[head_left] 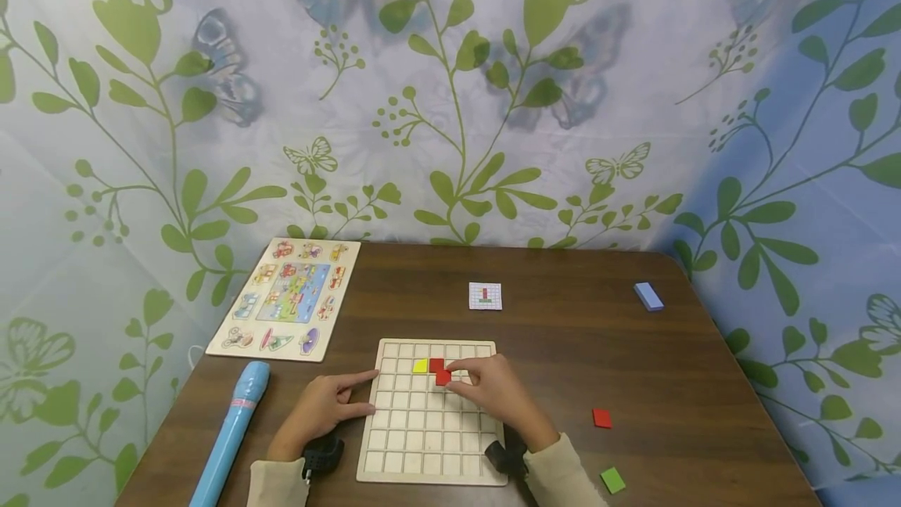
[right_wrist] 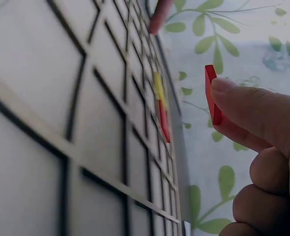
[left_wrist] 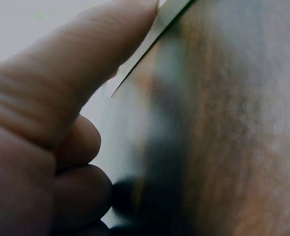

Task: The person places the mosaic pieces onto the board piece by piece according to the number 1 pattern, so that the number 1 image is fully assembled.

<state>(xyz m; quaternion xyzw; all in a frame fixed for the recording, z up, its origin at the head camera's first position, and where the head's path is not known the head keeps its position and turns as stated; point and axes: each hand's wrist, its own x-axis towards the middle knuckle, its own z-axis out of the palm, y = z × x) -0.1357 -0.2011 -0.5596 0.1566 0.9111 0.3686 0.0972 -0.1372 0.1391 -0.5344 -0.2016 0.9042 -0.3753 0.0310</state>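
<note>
Between thumb and index finger my right hand (head_left: pixel 498 391) pinches a red square tile (head_left: pixel 443 378), seen edge-on in the right wrist view as a thin red tile (right_wrist: pixel 212 93) held off the grid. Below it lies a pale wooden grid board (head_left: pixel 425 462). Near the board's far side, a yellow tile (head_left: pixel 420 366) and another red tile (head_left: pixel 436 364) sit side by side in its cells. My left hand (head_left: pixel 318 411) touches the board's left edge with index finger and thumb extended; its other fingers are curled under in the left wrist view.
A small pattern card (head_left: pixel 486 296) lies beyond the board. To the right are a loose red tile (head_left: pixel 601 418), a green tile (head_left: pixel 612 480) and a blue block (head_left: pixel 648 296). At left are a picture puzzle board (head_left: pixel 296 293) and a light blue tube (head_left: pixel 228 440).
</note>
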